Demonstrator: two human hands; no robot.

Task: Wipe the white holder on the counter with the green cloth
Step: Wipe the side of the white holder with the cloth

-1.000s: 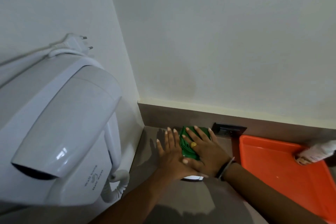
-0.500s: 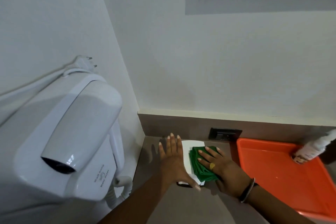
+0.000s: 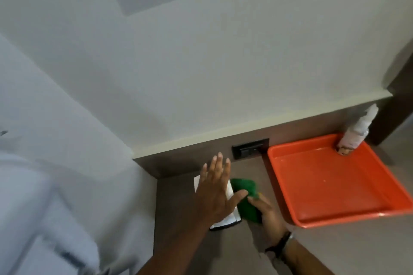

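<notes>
The white holder (image 3: 225,222) lies flat on the brown counter in the corner, mostly covered by my left hand (image 3: 215,190), which rests on it with fingers spread. The green cloth (image 3: 245,198) is bunched at the holder's right edge. My right hand (image 3: 267,212) grips the cloth from the near side, a dark band on its wrist. The frame is blurred by motion.
An orange tray (image 3: 330,187) sits just right of my right hand, with a white bottle (image 3: 357,133) standing in its far corner. A black socket (image 3: 250,148) is set in the backsplash. A white wall-mounted hair dryer (image 3: 33,196) fills the left side.
My right hand has pulled the green cloth off the holder's top toward its right near edge. The view has swung left and tilted, so the tray shows more.
</notes>
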